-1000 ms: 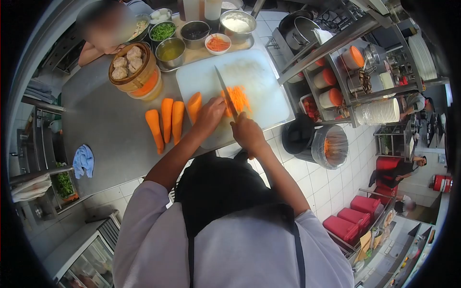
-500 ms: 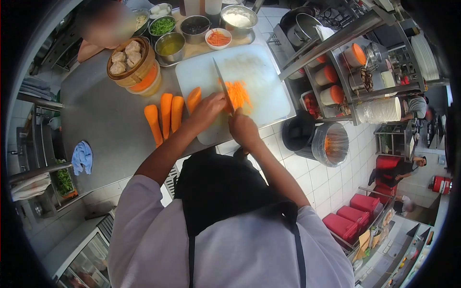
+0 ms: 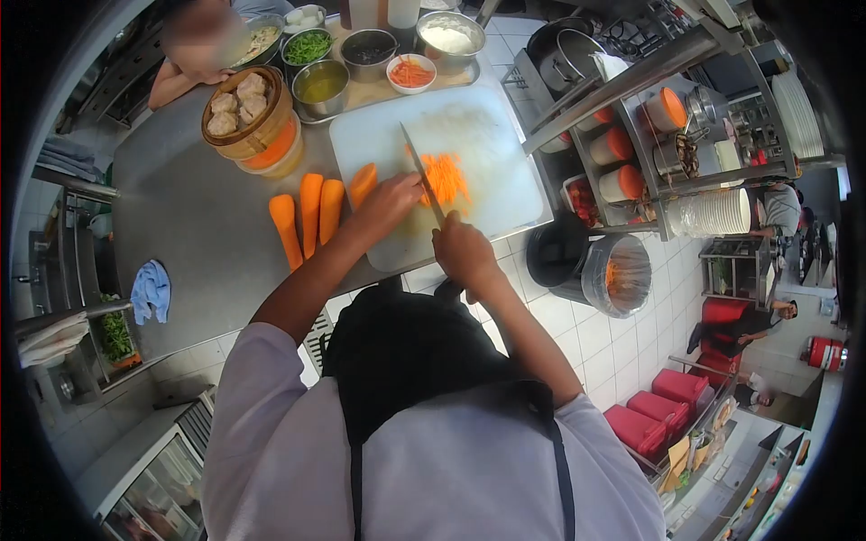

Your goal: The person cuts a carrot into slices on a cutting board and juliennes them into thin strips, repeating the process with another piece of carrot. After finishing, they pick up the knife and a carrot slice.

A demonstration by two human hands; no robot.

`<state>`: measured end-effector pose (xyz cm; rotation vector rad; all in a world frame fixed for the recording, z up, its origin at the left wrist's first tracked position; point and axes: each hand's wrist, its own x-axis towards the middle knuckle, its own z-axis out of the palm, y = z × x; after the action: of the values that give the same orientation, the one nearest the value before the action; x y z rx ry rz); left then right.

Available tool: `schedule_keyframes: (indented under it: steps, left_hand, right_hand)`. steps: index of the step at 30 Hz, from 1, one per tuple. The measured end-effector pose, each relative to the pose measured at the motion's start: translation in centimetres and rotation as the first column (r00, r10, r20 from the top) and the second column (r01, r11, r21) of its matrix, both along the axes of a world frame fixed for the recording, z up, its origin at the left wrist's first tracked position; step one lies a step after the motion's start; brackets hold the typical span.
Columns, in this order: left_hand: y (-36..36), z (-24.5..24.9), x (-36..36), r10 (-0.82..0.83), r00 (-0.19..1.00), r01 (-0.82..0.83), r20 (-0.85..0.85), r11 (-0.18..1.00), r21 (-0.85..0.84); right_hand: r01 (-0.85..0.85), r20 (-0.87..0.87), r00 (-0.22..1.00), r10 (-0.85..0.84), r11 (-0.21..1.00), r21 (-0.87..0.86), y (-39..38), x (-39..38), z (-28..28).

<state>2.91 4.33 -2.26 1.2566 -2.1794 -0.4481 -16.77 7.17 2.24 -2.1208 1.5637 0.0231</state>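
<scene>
At the near edge of the steel counter [image 3: 198, 243], just past my apron, my right hand [image 3: 465, 252] is closed tight round the handle of the knife [image 3: 422, 176]. Its blade runs away from me across the white cutting board [image 3: 492, 122]. My left hand [image 3: 388, 203] rests just left of the blade with the fingers curled under and the knuckles close to the steel. It presses down on something there, but the hand hides that piece and I cannot tell how much of it is left.

On the far side of the blade lies a loose heap of carrot strips [image 3: 448, 176], so a fair part of the cutting looks done. I judge more is left than finished. A half carrot [image 3: 363, 183] lies at the board's left edge, touching my left hand. Three whole carrots [image 3: 310, 215] lie side by side on the counter just beyond it, peeled and uncut. The far half of the board is bare.

Further left a blue cloth [image 3: 151, 290] lies crumpled on the counter. Past the carrots stands a bamboo steamer [image 3: 262, 135] of dumplings. Behind the board is a tray of metal bowls [image 3: 322, 87], and a small bowl [image 3: 410, 72] among them already holds orange shreds. Another person's arm [image 3: 180, 86] leans on the far corner.
</scene>
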Motion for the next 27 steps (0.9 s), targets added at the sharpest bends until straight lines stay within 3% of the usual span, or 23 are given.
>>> schedule_keyframes:
  steps: [5,10,13,16,20,23,27]
  left_hand:
    - [0.0,-0.4,0.4,-0.024,0.998,0.023,-0.052,1.0,-0.015]
    - [0.0,-0.4,0.1,0.039,0.999,-0.039,0.005,0.999,-0.02]
    - [0.2,-0.8,0.3,0.04,0.999,-0.04,0.001,0.997,-0.067]
    - [0.3,-0.7,0.7,0.027,1.0,-0.026,0.012,0.998,-0.051]
    - [0.1,-0.8,0.4,0.044,0.998,-0.042,0.036,0.997,-0.069]
    - [0.1,-1.4,0.2,0.063,0.995,-0.069,-0.071,0.995,-0.072]
    - [0.4,-0.7,0.2,0.103,0.993,-0.1,0.06,0.993,-0.06]
  right_hand:
    - [0.038,0.073,0.997,-0.035,0.998,-0.042,-1.1,1.6,-3.2]
    - [-0.03,0.008,1.0,0.03,0.999,0.018,-0.5,0.2,0.2]
    - [0.093,0.117,0.989,-0.089,0.995,-0.026,-0.8,1.7,-3.2]
    - [0.003,0.09,0.996,0.0,1.0,-0.029,-2.0,1.5,-2.6]
    - [0.024,0.06,0.998,-0.024,1.0,0.006,-0.8,1.0,-1.2]
    - [0.054,0.103,0.993,-0.052,0.999,-0.009,-0.9,1.7,-3.5]
    - [0.018,0.09,0.996,-0.019,1.0,0.008,-1.4,1.2,-1.9]
